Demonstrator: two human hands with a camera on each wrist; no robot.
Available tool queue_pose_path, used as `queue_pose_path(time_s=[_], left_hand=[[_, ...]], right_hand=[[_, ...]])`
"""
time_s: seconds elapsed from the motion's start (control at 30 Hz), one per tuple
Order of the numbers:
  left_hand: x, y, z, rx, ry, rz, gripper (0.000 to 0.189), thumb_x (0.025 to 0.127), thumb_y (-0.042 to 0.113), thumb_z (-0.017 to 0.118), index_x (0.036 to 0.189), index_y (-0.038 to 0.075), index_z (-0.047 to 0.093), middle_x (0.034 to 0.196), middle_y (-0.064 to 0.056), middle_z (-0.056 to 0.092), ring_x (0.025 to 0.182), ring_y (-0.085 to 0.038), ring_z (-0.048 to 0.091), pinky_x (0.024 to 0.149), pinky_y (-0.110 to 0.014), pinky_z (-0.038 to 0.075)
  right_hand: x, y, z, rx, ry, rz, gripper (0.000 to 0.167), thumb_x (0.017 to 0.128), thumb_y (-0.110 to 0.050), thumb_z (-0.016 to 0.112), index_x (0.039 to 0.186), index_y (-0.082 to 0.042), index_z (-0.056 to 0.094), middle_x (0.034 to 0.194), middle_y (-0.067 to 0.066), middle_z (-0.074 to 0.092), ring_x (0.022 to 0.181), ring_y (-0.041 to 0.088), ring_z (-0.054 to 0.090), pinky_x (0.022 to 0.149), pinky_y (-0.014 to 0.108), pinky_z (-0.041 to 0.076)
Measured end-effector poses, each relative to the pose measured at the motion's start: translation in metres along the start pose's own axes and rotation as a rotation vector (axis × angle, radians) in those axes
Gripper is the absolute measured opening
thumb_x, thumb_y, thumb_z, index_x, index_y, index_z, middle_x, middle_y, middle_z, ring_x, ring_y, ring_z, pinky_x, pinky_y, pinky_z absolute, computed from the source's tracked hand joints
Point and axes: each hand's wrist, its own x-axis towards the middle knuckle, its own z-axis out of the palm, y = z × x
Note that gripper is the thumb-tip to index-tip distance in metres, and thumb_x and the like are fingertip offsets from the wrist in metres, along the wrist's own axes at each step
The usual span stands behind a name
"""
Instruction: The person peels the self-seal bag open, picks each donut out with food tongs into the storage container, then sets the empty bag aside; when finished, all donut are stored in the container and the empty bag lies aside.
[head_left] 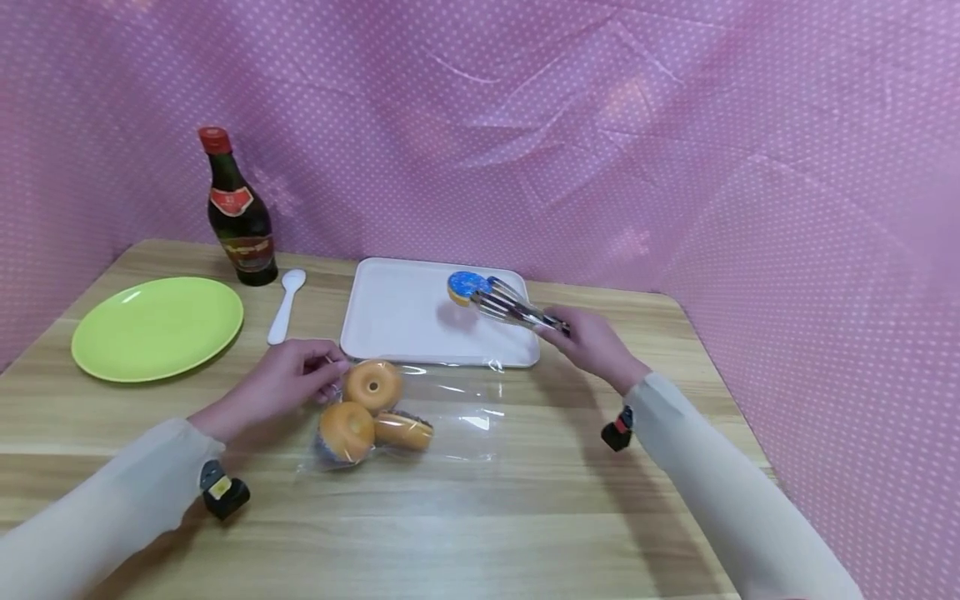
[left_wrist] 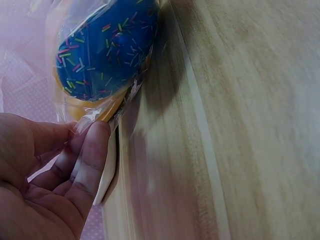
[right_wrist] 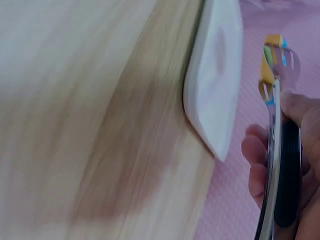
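My left hand (head_left: 288,379) pinches the edge of a clear plastic bag (head_left: 461,408) between thumb and fingertips. Inside the bag lie toy doughnuts (head_left: 373,382), mostly showing their tan sides. The left wrist view shows one doughnut (left_wrist: 107,55) with blue icing and coloured sprinkles behind the plastic. My right hand (head_left: 596,346) grips metal tongs (head_left: 517,310) by their dark handle (right_wrist: 287,175). Between the tips of the tongs is a blue-iced doughnut (head_left: 468,283), held over the white tray (head_left: 390,321) and casting a shadow on it.
Left of the tray lie a white spoon (head_left: 282,315) and a green plate (head_left: 157,329). A dark bottle (head_left: 242,218) with a red cap stands behind them. Pink dotted cloth (head_left: 480,142) hangs along the back and sides of the wooden table (head_left: 480,533).
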Motion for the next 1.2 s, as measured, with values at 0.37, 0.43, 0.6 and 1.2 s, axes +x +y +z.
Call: queue_pose_path(time_s=[0.37,0.43,0.6,1.2], left_hand=[[0.002,0.001,0.001,0.038,0.027,0.015,0.018,0.108,0.013,0.059,0.101,0.001,0.07,0.081,-0.008,0.068,0.07,-0.009,0.063,0.062,-0.025,0.058],[0.002,0.0,0.0,0.047,0.028,0.011,0.018,0.108,0.014,0.059,0.101,0.002,0.07,0.081,-0.007,0.067,0.071,-0.009,0.062,0.061,-0.024,0.057],[0.003,0.0,0.0,0.048,0.016,0.008,0.019,0.108,0.015,0.058,0.102,0.003,0.071,0.081,-0.008,0.067,0.071,-0.009,0.062,0.061,-0.024,0.057],[-0.001,-0.003,0.002,0.04,0.027,-0.012,0.02,0.109,0.017,0.057,0.104,0.004,0.071,0.083,-0.007,0.067,0.073,-0.009,0.062,0.062,-0.024,0.057]], right_hand=[[0.06,-0.029,0.038,-0.131,-0.017,0.027,0.034,0.107,-0.038,0.06,0.117,-0.007,0.069,0.084,0.006,0.065,0.072,0.018,0.054,0.064,0.03,0.042],[0.067,-0.034,0.043,-0.137,-0.024,0.042,0.033,0.107,-0.038,0.06,0.117,-0.008,0.069,0.086,0.005,0.066,0.072,0.017,0.054,0.063,0.029,0.042],[0.078,-0.043,0.051,-0.138,-0.023,0.083,0.029,0.107,-0.037,0.06,0.109,-0.009,0.069,0.083,0.002,0.062,0.069,0.016,0.051,0.059,0.027,0.038],[0.081,-0.048,0.058,-0.056,-0.032,0.137,0.036,0.102,-0.038,0.068,0.116,-0.006,0.066,0.097,0.006,0.071,0.076,0.017,0.058,0.066,0.029,0.047]])
